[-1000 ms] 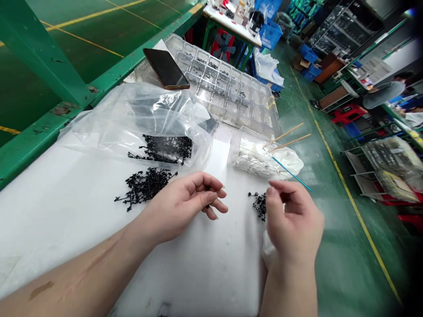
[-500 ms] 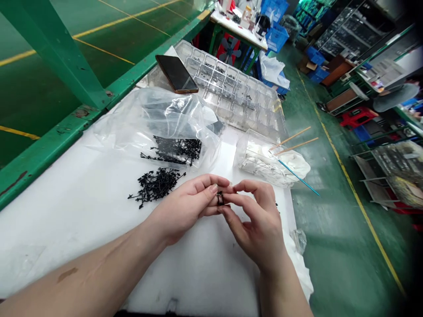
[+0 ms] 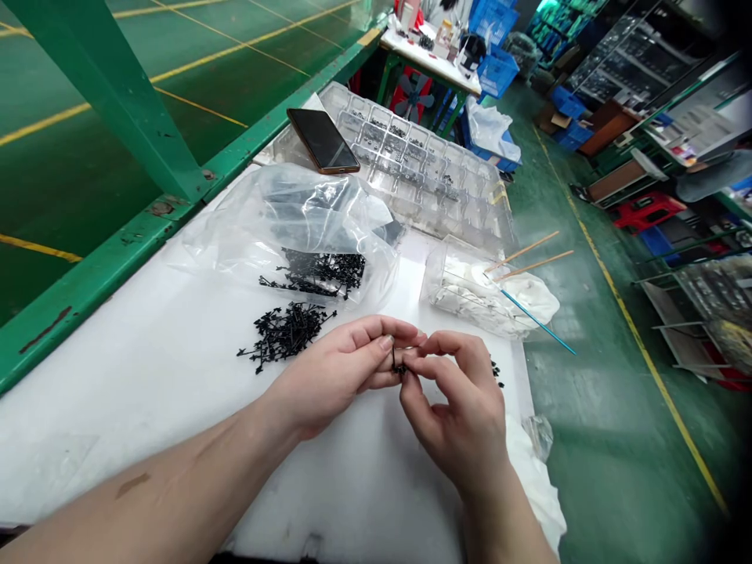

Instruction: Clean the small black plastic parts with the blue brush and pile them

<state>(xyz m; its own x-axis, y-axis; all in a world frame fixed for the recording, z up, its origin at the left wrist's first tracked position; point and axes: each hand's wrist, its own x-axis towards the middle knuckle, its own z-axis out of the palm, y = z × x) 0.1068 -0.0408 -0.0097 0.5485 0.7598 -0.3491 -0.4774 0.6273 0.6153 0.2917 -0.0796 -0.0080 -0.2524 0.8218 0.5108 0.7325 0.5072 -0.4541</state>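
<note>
My left hand and my right hand meet above the white work surface, their fingertips pinching a small black plastic part between them. Just beyond my left hand lies a loose pile of black plastic sprigs. A second black cluster rests on a clear plastic bag. A few black bits show past my right hand, partly hidden by it.
A clear compartment tray holding small dark parts lies at the back, with a smartphone beside it. On the right stands a clear box with white cloth, wooden sticks and a blue stick. A green steel rail edges the left side.
My right hand has come in from the right to join my left, and both now pinch the small black part. The whole view has also shifted slightly.
</note>
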